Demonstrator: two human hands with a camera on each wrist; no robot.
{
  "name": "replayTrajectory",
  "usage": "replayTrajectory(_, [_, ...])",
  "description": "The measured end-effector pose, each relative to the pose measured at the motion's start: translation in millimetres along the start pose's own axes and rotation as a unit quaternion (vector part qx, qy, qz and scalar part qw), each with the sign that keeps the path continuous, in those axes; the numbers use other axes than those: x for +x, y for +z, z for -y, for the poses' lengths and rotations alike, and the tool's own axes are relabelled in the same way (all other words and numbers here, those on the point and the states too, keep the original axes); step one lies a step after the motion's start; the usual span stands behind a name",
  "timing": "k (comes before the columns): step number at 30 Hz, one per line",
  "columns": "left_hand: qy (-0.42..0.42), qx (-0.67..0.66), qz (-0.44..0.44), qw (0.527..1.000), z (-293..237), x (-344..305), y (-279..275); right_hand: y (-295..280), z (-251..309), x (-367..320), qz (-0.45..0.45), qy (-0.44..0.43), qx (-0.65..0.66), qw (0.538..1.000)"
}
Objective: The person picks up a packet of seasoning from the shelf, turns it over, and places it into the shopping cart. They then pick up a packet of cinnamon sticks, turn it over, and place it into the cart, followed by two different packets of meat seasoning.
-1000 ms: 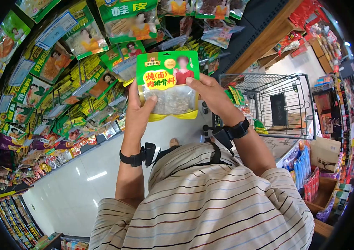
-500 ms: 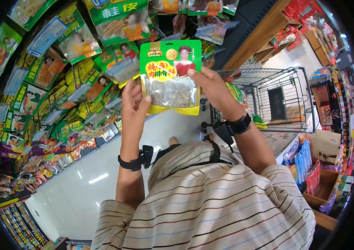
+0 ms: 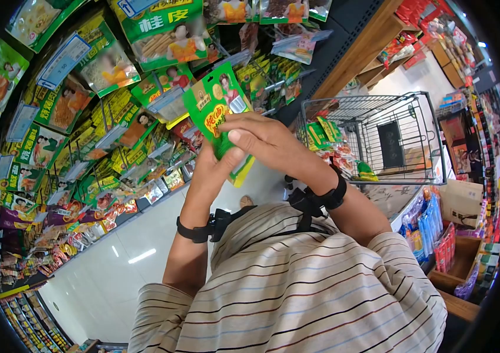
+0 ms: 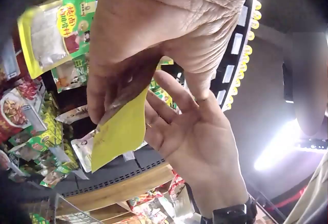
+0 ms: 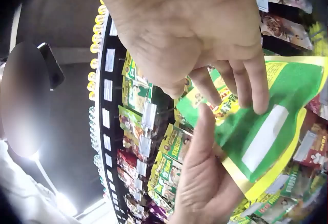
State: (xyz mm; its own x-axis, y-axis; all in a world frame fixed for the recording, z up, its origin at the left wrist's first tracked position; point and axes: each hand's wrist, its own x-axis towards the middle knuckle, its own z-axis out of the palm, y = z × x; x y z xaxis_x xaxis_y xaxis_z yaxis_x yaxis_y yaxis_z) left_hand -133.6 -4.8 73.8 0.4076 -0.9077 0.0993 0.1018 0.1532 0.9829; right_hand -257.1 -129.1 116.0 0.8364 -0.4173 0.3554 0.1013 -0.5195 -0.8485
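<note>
The person's left hand [image 3: 210, 173] held a tilted green packet [image 3: 206, 97], its grip pinching between thumb and fingers; the right hand [image 3: 270, 141] lay across the packet's front, fingers nearly straight. Hanging packets [image 3: 167, 35] lined the left, and a wire cart [image 3: 390, 144] stood right.

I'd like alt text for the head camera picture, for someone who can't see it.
Seen from above, a person's left hand holds a green packet in a shop aisle, the right hand lying over its front. Hanging packets crowd the picture's left side; a wire cart with more packets inside stands on the right.
</note>
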Motion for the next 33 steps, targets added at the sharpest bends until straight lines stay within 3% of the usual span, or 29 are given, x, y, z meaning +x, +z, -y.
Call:
replayTrajectory(3, [-0.113,-0.129,-0.063,0.983,5,5,-8,-8,3,0,0.009,0.090,0.112,0.990])
replayTrajectory(6, [-0.098,-0.248,-0.095,0.959,-1,8,-10,-27,5,1,-0.030,0.155,0.181,0.971])
replayTrajectory(7, [-0.091,-0.278,-0.101,0.951,-3,8,-12,-32,2,1,-0.065,0.140,0.185,0.971])
replayTrajectory(9, [-0.099,-0.290,-0.097,0.947,-6,8,-19,-41,-8,0,-0.134,0.111,0.193,0.966])
replayTrajectory(10, [-0.102,-0.301,-0.100,0.943,-7,8,-20,-48,-16,-1,-0.139,0.114,0.135,0.974])
replayTrajectory(13, [-0.101,-0.322,-0.090,0.937,-4,10,-25,-44,-21,-3,-0.128,0.171,0.172,0.962])
replayTrajectory(16, [-0.099,-0.339,-0.065,0.933,-1,14,-24,-37,-28,-7,-0.028,0.251,0.225,0.941])
replayTrajectory(22, [-0.099,-0.332,-0.054,0.936,3,15,-23,-29,-21,-6,-0.032,0.279,0.308,0.909])
replayTrajectory(33, [-0.099,-0.347,-0.021,0.932,4,15,-27,-24,-25,-7,-0.044,0.267,0.328,0.905])
